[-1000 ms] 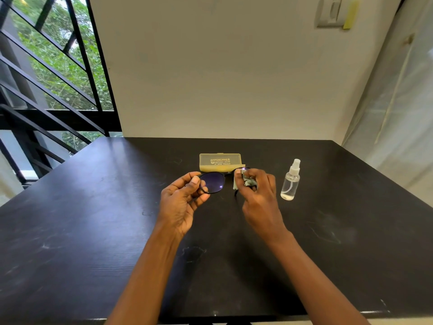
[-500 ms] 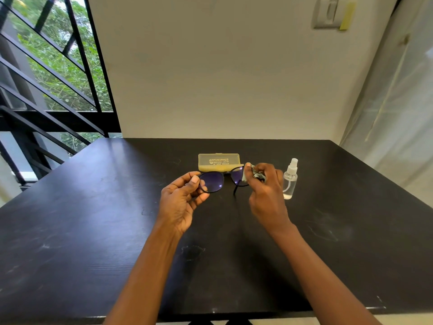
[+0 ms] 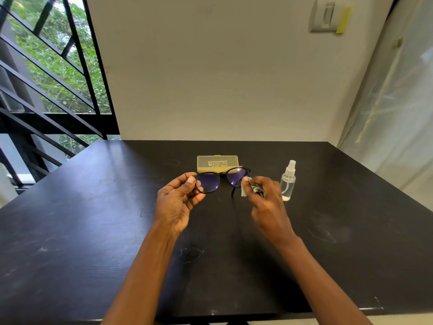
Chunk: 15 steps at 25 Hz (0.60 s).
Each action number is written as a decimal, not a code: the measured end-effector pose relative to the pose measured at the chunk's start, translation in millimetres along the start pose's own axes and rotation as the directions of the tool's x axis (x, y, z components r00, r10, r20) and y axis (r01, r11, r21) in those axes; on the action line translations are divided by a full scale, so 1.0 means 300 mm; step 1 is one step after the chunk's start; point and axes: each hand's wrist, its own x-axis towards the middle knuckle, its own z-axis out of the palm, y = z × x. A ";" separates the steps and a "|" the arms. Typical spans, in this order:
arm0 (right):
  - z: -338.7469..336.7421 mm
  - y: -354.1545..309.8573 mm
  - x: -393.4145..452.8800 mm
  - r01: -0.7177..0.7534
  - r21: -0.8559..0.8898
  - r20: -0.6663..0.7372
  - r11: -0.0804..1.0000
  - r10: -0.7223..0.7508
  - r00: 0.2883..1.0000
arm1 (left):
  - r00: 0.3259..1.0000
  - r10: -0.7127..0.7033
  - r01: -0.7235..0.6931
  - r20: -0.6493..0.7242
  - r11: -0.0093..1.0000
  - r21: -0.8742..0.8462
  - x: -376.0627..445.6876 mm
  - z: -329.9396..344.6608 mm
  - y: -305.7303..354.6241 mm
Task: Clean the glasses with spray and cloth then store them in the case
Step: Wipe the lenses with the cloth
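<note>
Black-framed glasses [image 3: 212, 181] with purple-tinted lenses hang above the black table [image 3: 93, 231]. My left hand [image 3: 178, 200] pinches their left end by the frame. My right hand [image 3: 264, 202] pinches a small grey-green cloth [image 3: 249, 187] against the lower right edge of the right lens. One temple arm hangs down below that lens. The closed yellow case [image 3: 218, 162] lies flat just behind the glasses. A clear spray bottle [image 3: 288, 181] stands upright to the right of my right hand, close to it.
A white wall rises behind the table's far edge. A black window grille [image 3: 46, 90] stands at the left and a translucent plastic sheet [image 3: 393, 102] hangs at the right. The table's near edge runs along the bottom of the view.
My right hand with the cloth has slid from covering the right lens to its outer edge, so the lens now shows. My left hand has kept its hold.
</note>
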 end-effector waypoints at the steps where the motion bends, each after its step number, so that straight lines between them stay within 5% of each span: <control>1: -0.005 0.013 0.000 -0.038 0.022 -0.013 0.999 0.038 0.999 | 1.000 0.006 -0.006 0.000 1.000 0.008 0.001 0.001 0.001; 7: -0.050 0.045 -0.002 -0.306 0.174 -0.051 0.936 0.319 0.946 | 1.000 0.025 -0.025 0.001 1.000 -0.014 0.009 -0.003 0.009; 10: -0.054 0.027 -0.044 -0.328 0.170 0.191 0.929 0.296 0.936 | 1.000 0.030 -0.030 0.007 0.999 -0.020 0.014 -0.007 0.012; 15: -0.053 -0.019 -0.074 -0.404 0.153 0.651 0.902 0.216 0.727 | 0.999 0.037 -0.037 0.027 0.999 -0.009 0.013 -0.005 0.009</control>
